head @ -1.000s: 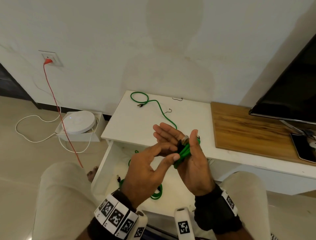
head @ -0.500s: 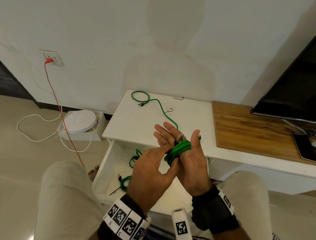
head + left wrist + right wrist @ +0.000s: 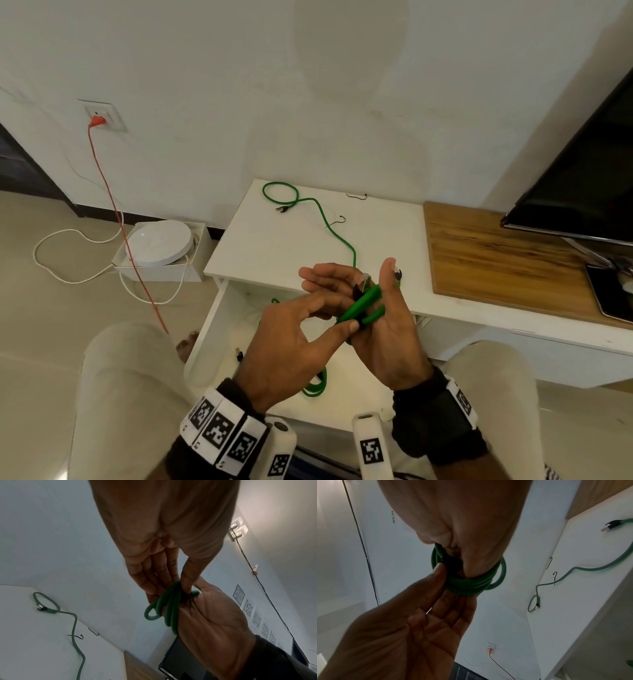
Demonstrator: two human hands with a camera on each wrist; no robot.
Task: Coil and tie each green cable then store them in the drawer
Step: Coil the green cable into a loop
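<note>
A green cable coil (image 3: 364, 301) is looped round the straight fingers of my right hand (image 3: 349, 274), held palm up above the open drawer (image 3: 212, 329). My left hand (image 3: 342, 315) pinches the coil's strands (image 3: 169, 605) between thumb and fingers; its thumb presses on the loops (image 3: 471, 586). A black connector with a clear tip (image 3: 359, 286) sticks up from the coil. A second green cable (image 3: 322, 212) lies loose on the white cabinet top (image 3: 274, 246), beside two thin black ties (image 3: 356, 196). Another green cable (image 3: 317, 387) lies inside the drawer.
A wooden panel (image 3: 496, 253) with a dark TV (image 3: 582, 171) and a flat device (image 3: 609, 294) lies to the right. On the floor at left sit a round white unit in a box (image 3: 159, 243) and a red cord (image 3: 113, 205) from the wall socket. My knees flank the drawer.
Half a second ago my left hand lay close over the coil. It has drawn back toward me and now pinches the strands on the near side. The right hand stayed put.
</note>
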